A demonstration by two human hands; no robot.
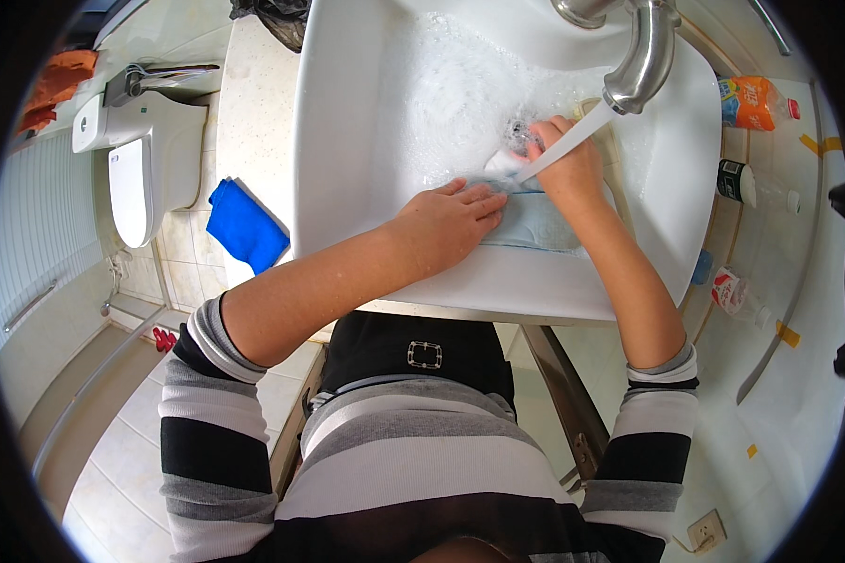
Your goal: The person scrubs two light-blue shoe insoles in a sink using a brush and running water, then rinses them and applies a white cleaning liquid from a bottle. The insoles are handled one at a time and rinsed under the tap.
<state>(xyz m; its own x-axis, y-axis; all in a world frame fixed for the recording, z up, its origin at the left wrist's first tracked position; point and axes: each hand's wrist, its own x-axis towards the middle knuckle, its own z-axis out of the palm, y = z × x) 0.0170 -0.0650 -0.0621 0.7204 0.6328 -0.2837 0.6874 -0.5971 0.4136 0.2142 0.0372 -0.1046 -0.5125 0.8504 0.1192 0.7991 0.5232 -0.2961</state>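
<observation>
In the white sink (343, 202), a pale blue, flat, soft-looking piece (542, 225) lies against the near wall; its kind does not show clearly. My left hand (449, 223) rests on its left end, fingers stretched out and pressing down. Beside it, my right hand (571, 167) is closed round a small white object (507, 164), mostly covered by the fingers and splashing water. A stream of water (568, 147) from the metal faucet (640, 61) falls onto the white object and the fingers. Foamy water (441, 89) swirls in the basin.
A blue cloth (246, 225) hangs over the counter edge at left, with a black plastic bag (277, 19) farther back. Several bottles, including an orange-labelled bottle (756, 103), stand along the right side. A white toilet (145, 169) stands at far left.
</observation>
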